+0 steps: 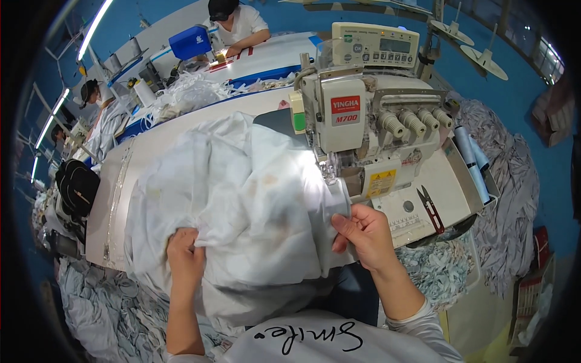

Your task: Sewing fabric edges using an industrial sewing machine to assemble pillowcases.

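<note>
A large white cloth [242, 199] is bunched over the sewing table and hangs down toward my lap. My left hand [185, 251] is closed on a fold of it at the left. At the cloth's right edge, my right hand [361, 235] pinches the fabric between thumb and fingers. That edge runs up to the lit needle area of an overlock sewing machine [342, 115], where the presser foot [328, 171] stands over the cloth. Whether the foot presses on it I cannot tell. Faint yellowish and brown patches show on the cloth.
Red-handled thread snips [431, 212] lie on the machine's right plate. Below is a bin of fabric scraps [439, 263]. Heaped grey cloth [502, 181] stands at the right, more [109, 308] at lower left. A black bag [77, 186] sits left. Across the table, a person [242, 27] works.
</note>
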Demonstrator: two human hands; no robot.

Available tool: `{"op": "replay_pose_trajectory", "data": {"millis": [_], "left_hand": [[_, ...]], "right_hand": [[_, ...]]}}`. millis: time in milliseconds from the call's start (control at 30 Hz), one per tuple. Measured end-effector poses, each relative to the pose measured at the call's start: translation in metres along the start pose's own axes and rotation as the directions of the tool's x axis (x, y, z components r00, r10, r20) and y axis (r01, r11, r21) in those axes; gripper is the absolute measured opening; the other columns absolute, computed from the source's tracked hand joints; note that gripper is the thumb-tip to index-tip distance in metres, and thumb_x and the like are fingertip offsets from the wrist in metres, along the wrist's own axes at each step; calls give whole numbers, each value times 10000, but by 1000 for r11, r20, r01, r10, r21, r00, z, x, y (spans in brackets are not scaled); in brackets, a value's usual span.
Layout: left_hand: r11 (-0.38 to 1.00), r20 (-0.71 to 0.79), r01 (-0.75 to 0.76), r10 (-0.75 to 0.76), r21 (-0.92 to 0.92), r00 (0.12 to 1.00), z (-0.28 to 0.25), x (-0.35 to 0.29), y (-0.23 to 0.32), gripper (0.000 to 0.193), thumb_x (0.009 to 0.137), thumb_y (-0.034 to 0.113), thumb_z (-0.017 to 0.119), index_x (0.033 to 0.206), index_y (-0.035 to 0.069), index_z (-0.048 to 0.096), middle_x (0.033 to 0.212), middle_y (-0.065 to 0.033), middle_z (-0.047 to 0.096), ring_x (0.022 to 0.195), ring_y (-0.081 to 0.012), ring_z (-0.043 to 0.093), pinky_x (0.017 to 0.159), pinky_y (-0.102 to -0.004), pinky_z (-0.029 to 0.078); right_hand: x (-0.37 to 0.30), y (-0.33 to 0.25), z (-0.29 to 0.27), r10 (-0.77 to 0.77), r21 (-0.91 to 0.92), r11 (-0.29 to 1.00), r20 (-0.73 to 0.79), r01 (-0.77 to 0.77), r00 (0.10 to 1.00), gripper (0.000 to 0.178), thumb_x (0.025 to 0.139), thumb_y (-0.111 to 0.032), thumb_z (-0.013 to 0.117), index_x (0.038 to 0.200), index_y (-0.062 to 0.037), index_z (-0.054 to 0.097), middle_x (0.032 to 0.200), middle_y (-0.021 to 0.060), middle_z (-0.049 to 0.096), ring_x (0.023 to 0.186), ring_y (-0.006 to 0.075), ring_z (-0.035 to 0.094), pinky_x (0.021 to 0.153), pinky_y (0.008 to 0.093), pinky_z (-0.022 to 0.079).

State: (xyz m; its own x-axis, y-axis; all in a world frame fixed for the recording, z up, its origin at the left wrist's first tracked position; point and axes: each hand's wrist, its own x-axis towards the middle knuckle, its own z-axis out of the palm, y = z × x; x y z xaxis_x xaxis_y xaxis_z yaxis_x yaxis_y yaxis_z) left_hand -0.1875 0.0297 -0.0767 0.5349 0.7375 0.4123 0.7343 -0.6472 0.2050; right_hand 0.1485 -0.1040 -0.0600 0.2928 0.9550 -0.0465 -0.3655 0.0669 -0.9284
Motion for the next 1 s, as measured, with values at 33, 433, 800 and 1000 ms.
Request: {"op": "replay_pose_trajectory", "data": {"millis": [33,433,800,1000], "left_hand": [[981,-49,131,-139,-144,989,-1,-5,1,200,819,16,601,1014,-26,599,977,-149,618,900,-274,574,807,-318,452],[985,-818,-116,-36,-125,574,-84,173,-13,222,836,23,575,1046,33,645,1007,-60,651,891,-141,603,784,-242,458],[998,-901,-46,-19,-43,434,-157,291,-29,288,867,243,586,1111,111,663,871,-62,695,808,-133,637,741,-252,469],[920,-705,276,1,279,710,-172,309,-73,318,869,252,560,1146,110,626,990,-137,678,950,-305,640,830,-378,478]], "right_hand": [[-2,-1,1,-1,22,1000,6,1,1000,187,885,-176,656,879,5,611,608,27,605,485,93,586,461,210,477],[1,1,-3,-2,19,1000,8,2,1000,176,886,-171,653,867,0,614,572,35,598,456,90,559,443,206,449],[2,-4,-2,14,-6,1000,-12,-14,1000,179,877,-170,663,872,4,620,591,32,597,453,92,557,438,215,457],[-1,-3,1,26,22,999,25,-26,999,175,875,-158,664,871,11,618,622,32,605,469,95,570,448,216,466]]}}
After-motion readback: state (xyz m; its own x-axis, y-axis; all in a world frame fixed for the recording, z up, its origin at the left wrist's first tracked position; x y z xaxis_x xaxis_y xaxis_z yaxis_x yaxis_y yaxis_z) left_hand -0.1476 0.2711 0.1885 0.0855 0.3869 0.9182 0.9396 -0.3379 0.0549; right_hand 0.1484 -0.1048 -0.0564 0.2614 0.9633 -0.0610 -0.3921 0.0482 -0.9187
